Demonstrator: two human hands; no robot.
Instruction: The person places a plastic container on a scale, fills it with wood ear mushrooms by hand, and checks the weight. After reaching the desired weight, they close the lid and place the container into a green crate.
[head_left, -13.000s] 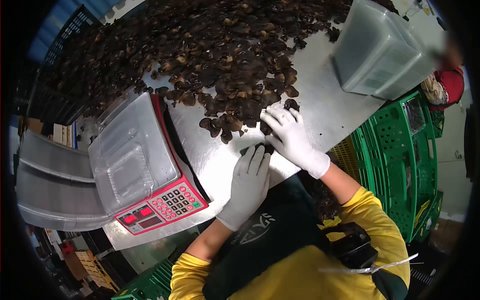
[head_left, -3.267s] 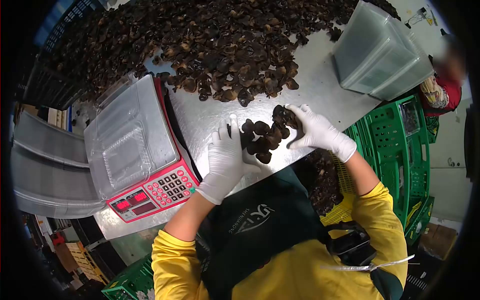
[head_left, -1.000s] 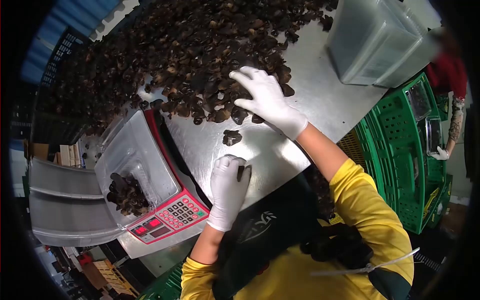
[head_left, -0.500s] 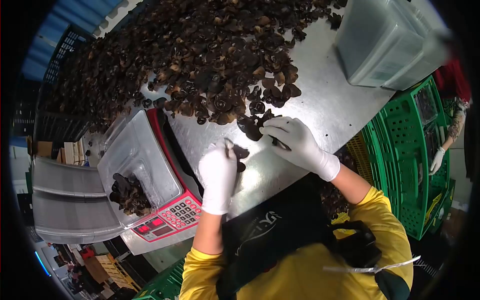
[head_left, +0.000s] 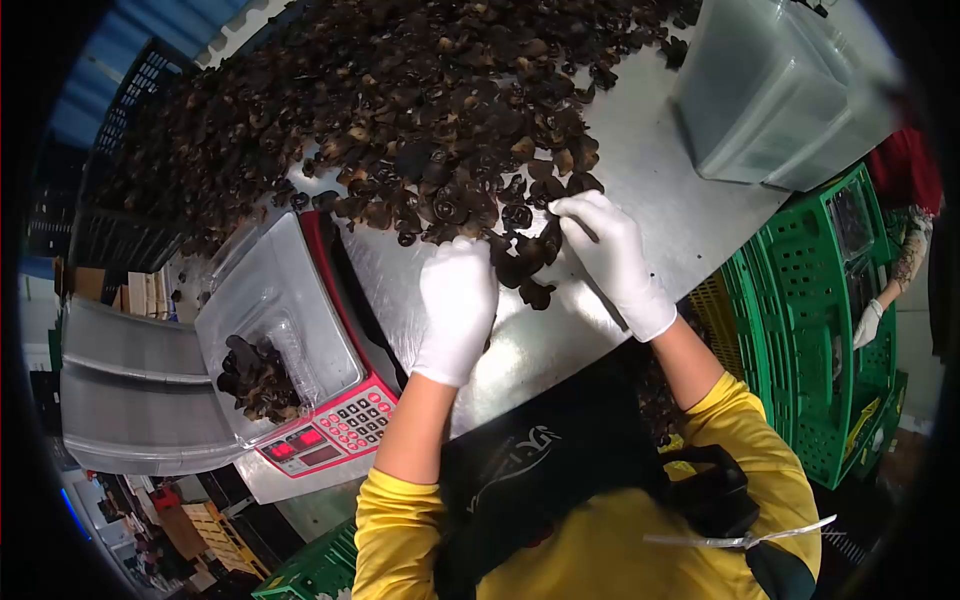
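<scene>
Dark brown wood ear mushrooms lie in a big heap on the metal table. Between my gloved hands is a small cluster of wood ear mushroom, just off the heap's near edge. My left hand is closed against the cluster's left side, its fingertips mostly hidden. My right hand pinches the cluster's upper right part between thumb and fingers. Left of my hands, a red-edged weighing scale carries a clear plastic tub with a clump of mushrooms in it.
Stacked clear tubs stand at the table's right corner. Green crates are beyond the right edge, with another person's gloved hand near them. Curved clear lids or tubs sit left of the scale. A black crate holds the left side.
My left hand has moved up and slightly right, toward the heap. My right hand has shifted a little up and right. The mushroom cluster now shows between them.
</scene>
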